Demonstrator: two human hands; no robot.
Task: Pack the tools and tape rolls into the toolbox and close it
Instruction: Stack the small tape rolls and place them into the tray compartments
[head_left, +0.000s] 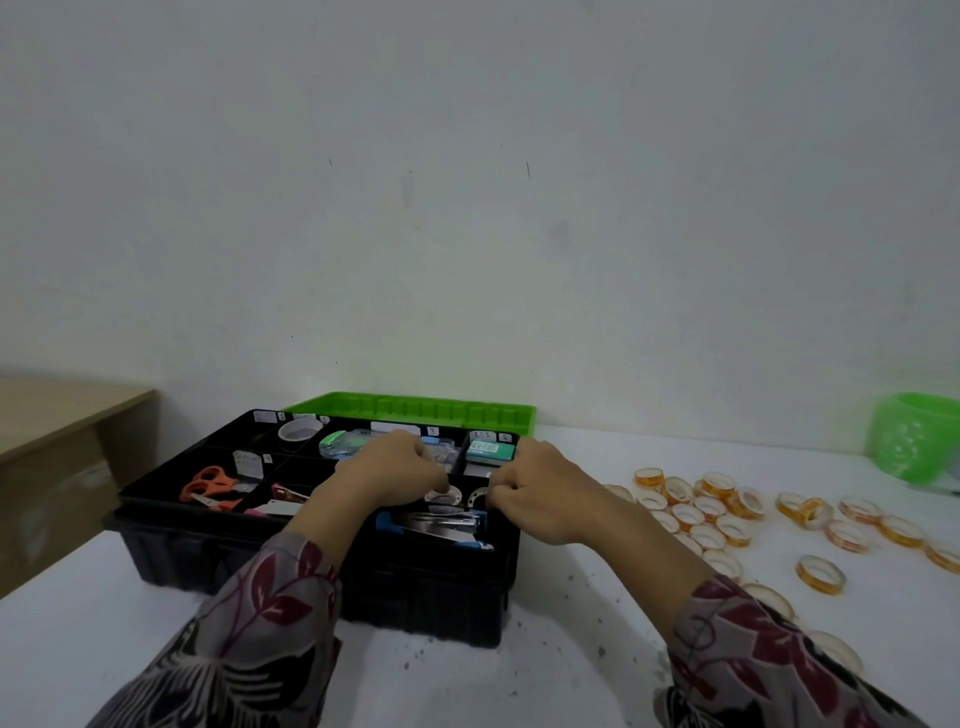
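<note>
Each hand's grip is closed on a tape roll. The left hand (389, 467) pinches a pale roll (444, 494) with curled fingers, and the right hand (540, 496) nips the rim of a clearer roll (479, 496) just beside it. Both rolls sit low in the right-hand part of the toolbox (441, 587), just behind the stapler (441, 522). They are probably held low so they settle side by side rather than drop loose. Scissors (210, 486) lie in a left compartment and a white roll (300, 430) in a back one. The green lid (415, 410) lies flat open behind, keeping every compartment reachable. Many orange tape rolls (727, 519) lie scattered on the counter (571, 649) at the right, so closing looks some way off.
</note>
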